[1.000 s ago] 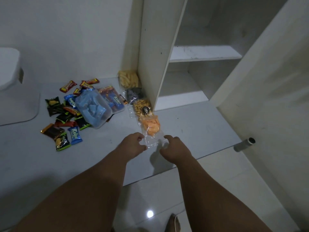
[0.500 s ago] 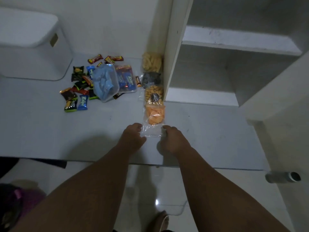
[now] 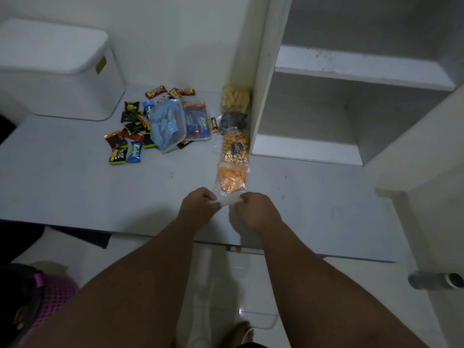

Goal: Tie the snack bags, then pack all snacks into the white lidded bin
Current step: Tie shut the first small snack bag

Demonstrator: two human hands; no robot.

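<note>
A clear bag of orange snacks (image 3: pixel 231 179) lies on the white counter (image 3: pixel 75 187). My left hand (image 3: pixel 198 208) and my right hand (image 3: pixel 253 212) each pinch its open plastic end, side by side at the near end of the bag. Behind it lie a bag of golden nuts (image 3: pixel 236 146), a dark bag (image 3: pixel 232 120) and a bag of pale yellow puffs (image 3: pixel 234 97) in a row along the shelf wall. The white lidded bin (image 3: pixel 55 71) stands closed at the back left.
A heap of small wrapped candies (image 3: pixel 130 131) and two clear tubs with blue packets (image 3: pixel 168 124) lie left of the bags. An open white shelf unit (image 3: pixel 326 101) rises on the right. A grey cylinder (image 3: pixel 435 281) sticks out at the right edge.
My hands have drawn closer together on the bag's open end, bunching the plastic. The camera has swung left and down, bringing the white bin fully into view.
</note>
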